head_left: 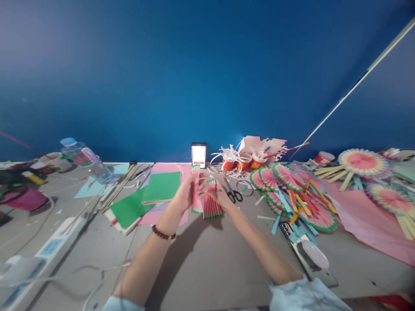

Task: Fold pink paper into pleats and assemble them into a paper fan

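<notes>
Over the middle of the grey table, my left hand [187, 190] closes around a narrow pleated strip of pink paper [196, 194] with green ends, held upright. Close beside it, my right hand [220, 195] grips a second pleated pink paper [212, 205], whose folds fan slightly apart at the green lower edge. The two pleated papers are near each other; whether they are joined cannot be made out. Some fingertips are hidden behind the paper. Just right of my right hand lie black-handled scissors [235, 196].
A lit phone [199, 154] stands against the blue wall. Green paper sheets [162, 186] lie left, near a plastic bottle [89, 160] and power strip [48, 252]. Right are red cups [228, 164] with paper strips, finished pink paper fans [288, 176], and a computer mouse [315, 255].
</notes>
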`<state>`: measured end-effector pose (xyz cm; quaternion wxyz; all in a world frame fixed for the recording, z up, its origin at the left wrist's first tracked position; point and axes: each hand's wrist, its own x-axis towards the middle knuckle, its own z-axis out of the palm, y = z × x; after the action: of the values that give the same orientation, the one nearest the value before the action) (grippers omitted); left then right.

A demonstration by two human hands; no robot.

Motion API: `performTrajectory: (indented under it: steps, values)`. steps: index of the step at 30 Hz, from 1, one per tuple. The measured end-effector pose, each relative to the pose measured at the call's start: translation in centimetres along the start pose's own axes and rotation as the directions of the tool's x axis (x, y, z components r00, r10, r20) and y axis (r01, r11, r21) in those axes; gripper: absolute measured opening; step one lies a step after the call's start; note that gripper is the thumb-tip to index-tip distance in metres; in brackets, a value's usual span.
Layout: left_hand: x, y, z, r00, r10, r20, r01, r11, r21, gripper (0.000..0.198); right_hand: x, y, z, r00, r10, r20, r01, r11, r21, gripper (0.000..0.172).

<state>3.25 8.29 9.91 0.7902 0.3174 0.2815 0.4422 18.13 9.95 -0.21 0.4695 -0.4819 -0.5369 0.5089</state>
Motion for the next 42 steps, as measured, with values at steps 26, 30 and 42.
performTrajectory:
  steps: [26, 30, 42]
  values:
    - [-0.4, -2.0, 1.1, 0.889, -0.373, 0.266, 0.276, 0.9, 0.337, 0.031, -0.9, -8.2, -2.6, 0.98, -0.001, 0.201, -0.066, 0.943, 0.325, 0.02]
    - [0.0, -2.8, 1.6, 0.995, -0.038, 0.095, 0.003, 0.938, 0.347, 0.034, -0.5, -8.0, -2.7, 0.999, -0.044, 0.021, 0.034, 0.937, 0.348, 0.019]
    - [0.4, -2.6, 1.1, 0.981, 0.181, 0.072, -0.192, 0.832, 0.521, 0.038, -0.6, -7.9, -2.9, 0.998, -0.06, -0.019, 0.063, 0.979, 0.196, 0.025]
